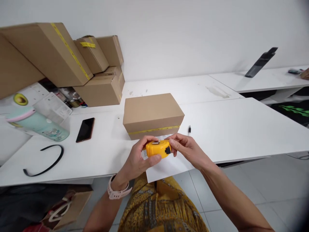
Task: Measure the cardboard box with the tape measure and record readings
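Note:
A yellow tape measure [156, 149] with a black button and a metal clip is held above the front edge of the table. My left hand [138, 159] wraps round its left side, thumb along the near face. At its right end, the fingers of my right hand [188, 148] pinch the case near the black part; whether any blade is drawn out I cannot tell. Under both hands lies a white printed sheet [156, 170], partly hidden and hanging over the edge. Just behind stands a closed cardboard box [153, 109] with yellow tape along its front.
Several cardboard boxes [101, 87] are stacked at the back left. A mint tumbler [43, 124], a phone [85, 130] and a black headband-like loop [61, 158] are on the left. A small black item [189, 129] lies right of the box; a dark bottle [260, 62] stands farther right.

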Available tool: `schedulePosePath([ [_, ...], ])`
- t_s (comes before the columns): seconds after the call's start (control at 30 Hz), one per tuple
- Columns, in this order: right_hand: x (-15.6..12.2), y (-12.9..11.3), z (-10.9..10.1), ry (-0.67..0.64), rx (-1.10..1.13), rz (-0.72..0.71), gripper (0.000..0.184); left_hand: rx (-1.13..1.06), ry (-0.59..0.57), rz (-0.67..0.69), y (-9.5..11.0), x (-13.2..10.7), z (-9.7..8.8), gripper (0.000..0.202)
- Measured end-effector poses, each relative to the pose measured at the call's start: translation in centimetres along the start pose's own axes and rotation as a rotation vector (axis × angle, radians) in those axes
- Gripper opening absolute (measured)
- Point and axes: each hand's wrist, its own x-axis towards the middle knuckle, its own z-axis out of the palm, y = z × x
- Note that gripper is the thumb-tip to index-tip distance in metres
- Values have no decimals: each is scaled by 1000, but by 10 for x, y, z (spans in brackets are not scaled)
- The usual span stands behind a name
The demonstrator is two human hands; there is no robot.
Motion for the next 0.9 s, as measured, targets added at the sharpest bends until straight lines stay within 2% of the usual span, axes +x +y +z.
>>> schedulePosePath([
  [0.17,46,-35,-3,-33,-91,-61,50,137,22,19,39,43,-29,39],
  [0.27,81,-53,-21,-39,-88,-77,52,70,24,4,54,66,-48,39],
  [0.33,102,-61,-42,58,-45,-108,54,22,67,-1,55,76,-64,40],
  [0.4,119,-63,-67,184,3,-158,56,-16,151,-21,50,82,-85,44],
  [0.5,137,-54,-101,306,-6,-174,56,-59,285,-79,31,87,-122,48],
  [0.6,149,-34,-120,424,-89,-138,56,-110,414,-137,9,90,-156,44],
  [0.73,160,-8,-118,497,-175,-109,61,-181,505,-209,-14,91,-183,33],
  [0.9,167,3,-103,429,-200,-105,63,-225,486,-284,-26,89,-188,34],
])
